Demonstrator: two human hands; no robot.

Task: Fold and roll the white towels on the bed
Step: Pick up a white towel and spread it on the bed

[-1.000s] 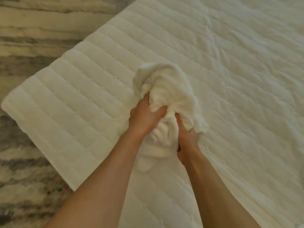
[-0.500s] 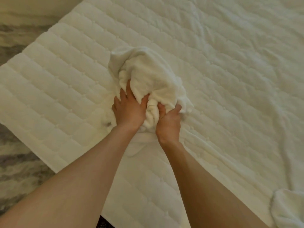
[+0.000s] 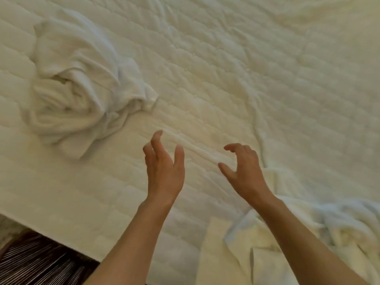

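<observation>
A loosely rolled white towel (image 3: pixel 78 87) lies in a rumpled bundle on the quilted bed (image 3: pixel 236 64), at the upper left. My left hand (image 3: pixel 164 169) hovers empty to its lower right, fingers spread. My right hand (image 3: pixel 244 171) is beside it, also empty with fingers curled apart. More white towels (image 3: pixel 267 249) lie crumpled at the lower right, partly under my right forearm.
The bed's near edge runs diagonally across the lower left, with a dark striped floor (image 3: pixel 37 262) below it. A raised wrinkle in the quilted cover (image 3: pixel 259 124) runs down toward the right-hand towels.
Both hands have let go of the towel bundle, which now lies on the bed to the left. The hands have drawn back to the right and opened; the view has shifted right.
</observation>
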